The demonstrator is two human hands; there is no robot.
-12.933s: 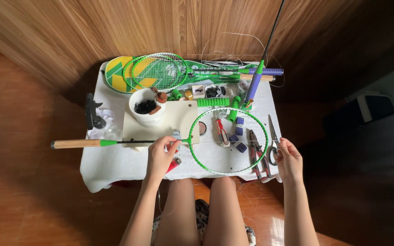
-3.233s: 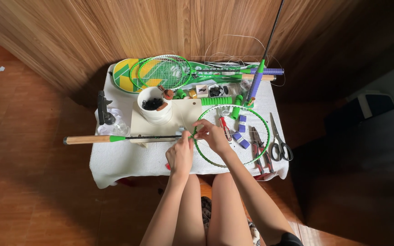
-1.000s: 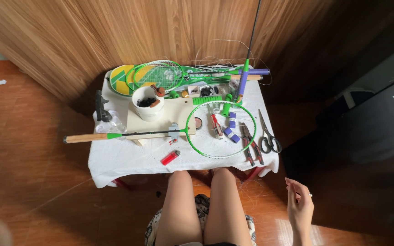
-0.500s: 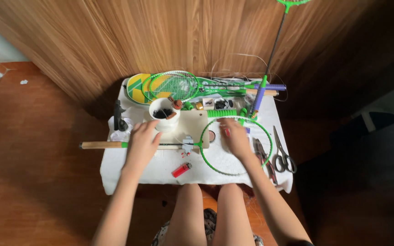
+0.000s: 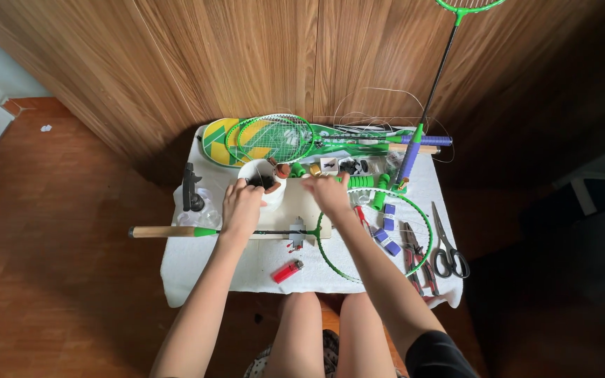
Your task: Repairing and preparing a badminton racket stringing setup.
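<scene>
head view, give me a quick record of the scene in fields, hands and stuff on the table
left hand: resting on the white cup, above the racket shaft
right hand: on the pale board, near the green grips
unstrung racket: green hoop, wooden handle pointing left
red lighter: near the front edge
scissors: right side, beside pliers
table: white cloth cover

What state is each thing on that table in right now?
left hand: resting on white cup
right hand: empty, over the board
white cup: upright, holds dark bits
unstrung racket: lying flat
scissors: shut, flat
red lighter: lying flat
strung racket: flat, at back
</scene>
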